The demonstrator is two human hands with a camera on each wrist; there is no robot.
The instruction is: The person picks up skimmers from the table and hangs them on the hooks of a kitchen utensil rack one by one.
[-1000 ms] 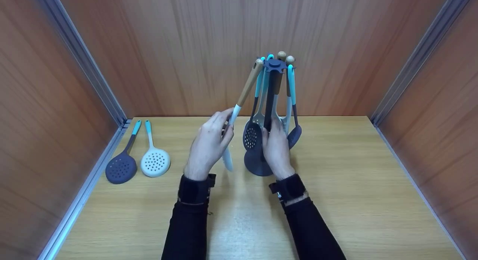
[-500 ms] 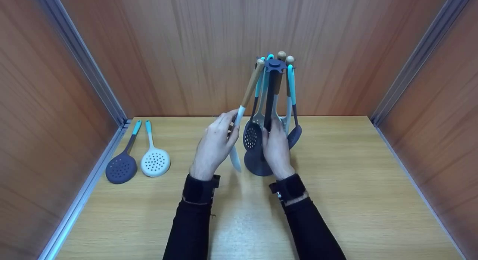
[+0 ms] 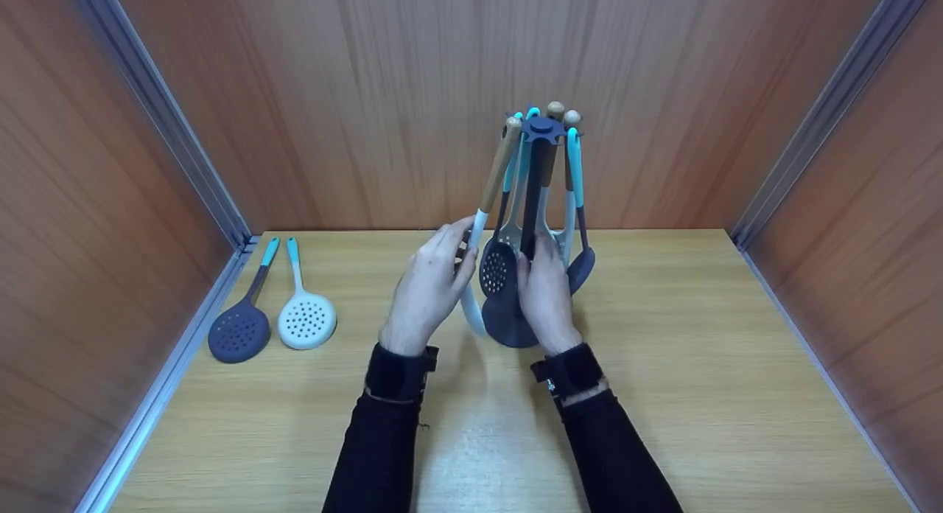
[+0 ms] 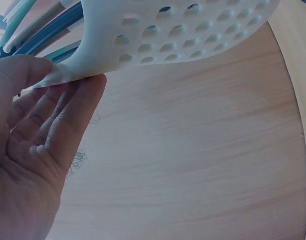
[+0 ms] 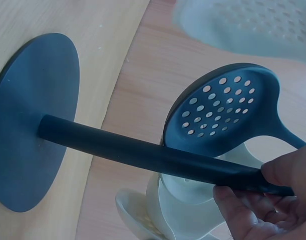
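Observation:
My left hand pinches a white perforated skimmer by its neck, thumb on one side and fingers on the other in the left wrist view. Its wooden handle leans up, the top end right beside the hooked head of a dark utensil stand. Lower down, my right hand grips the stand's post. Several utensils hang around it, among them a dark perforated skimmer and a dark ladle. The stand's round base is down on the table.
On the left of the table lie a dark perforated turner and a white perforated turner, both with turquoise handle ends. Wood-grain panels enclose the table at the back and both sides.
My left hand has moved right with the white skimmer, bringing its handle top against the stand's head and its bowl close to the base. The skimmer has turned slightly. My right hand stays put.

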